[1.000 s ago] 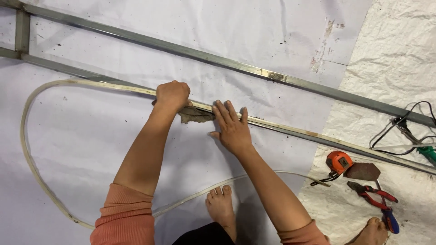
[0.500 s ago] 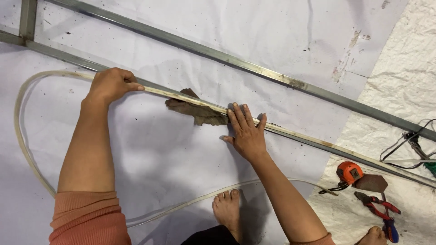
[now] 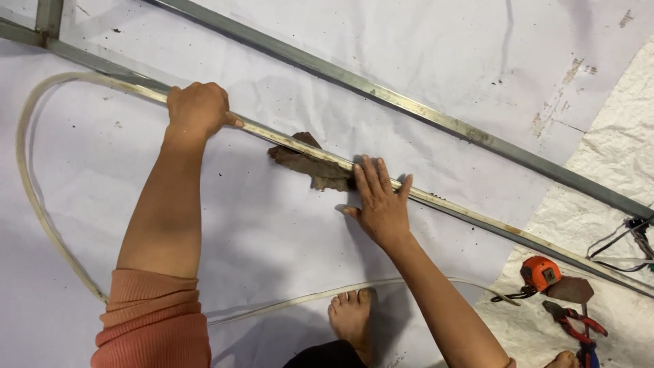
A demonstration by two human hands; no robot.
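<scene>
Pale strip [image 3: 293, 140] lying along the near metal bar [image 3: 477, 221], on the big white sheet [image 3: 286, 232]. Long and thin, running slantwise from upper left to lower right. At the far left, bending round in a wide loop and coming back near a bare foot [image 3: 351, 317].

Left hand [image 3: 197, 109] curled in a fist on the strip, fingers wrapped tight around it, thumb tip pointing along the bar. Right hand [image 3: 380, 197] flat and open, fingers spread a little, pressing down on the strip and bar, holding nothing. Brown rag [image 3: 306, 163] lying under the strip between the two hands, its right end touching the right fingertips.

Second metal bar [image 3: 409, 105] farther up, well apart from the first. Orange sleeve [image 3: 153, 320] on the left arm.

Off to the right, on a crinkly white cloth [image 3: 613, 177]: small orange tape measure [image 3: 540, 272], red-handled pliers [image 3: 575, 320] just below it, some dark wires [image 3: 630, 235] near the edge.
</scene>
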